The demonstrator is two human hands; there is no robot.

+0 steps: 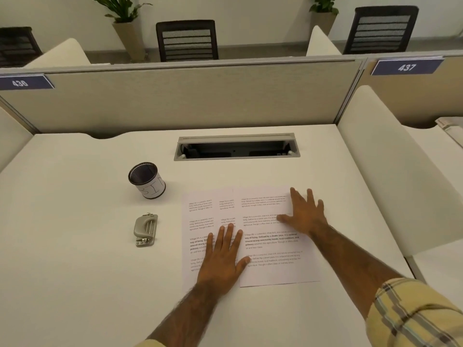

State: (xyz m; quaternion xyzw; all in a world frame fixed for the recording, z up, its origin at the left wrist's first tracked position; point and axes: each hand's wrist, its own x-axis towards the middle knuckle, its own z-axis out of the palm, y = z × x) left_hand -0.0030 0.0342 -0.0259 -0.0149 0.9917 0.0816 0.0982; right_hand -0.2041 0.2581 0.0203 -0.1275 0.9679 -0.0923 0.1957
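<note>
Three overlapping printed sheets (pixel 270 249) lie fanned on the white desk (pixel 75 271), text facing me. My left hand (pixel 221 259) lies flat on the lower left of the sheets, fingers straight and spread. My right hand (pixel 304 212) rests flat on the upper right corner of the top sheet, fingers spread, partly on the desk beyond the paper's edge. Neither hand holds anything.
A black mesh cup (pixel 146 179) with a white label stands left of the papers. A grey metal hole punch (pixel 145 229) lies below it. An open cable tray (pixel 236 147) is set in the desk's back. Beige partitions (pixel 200 96) enclose the desk; chairs and plants stand behind.
</note>
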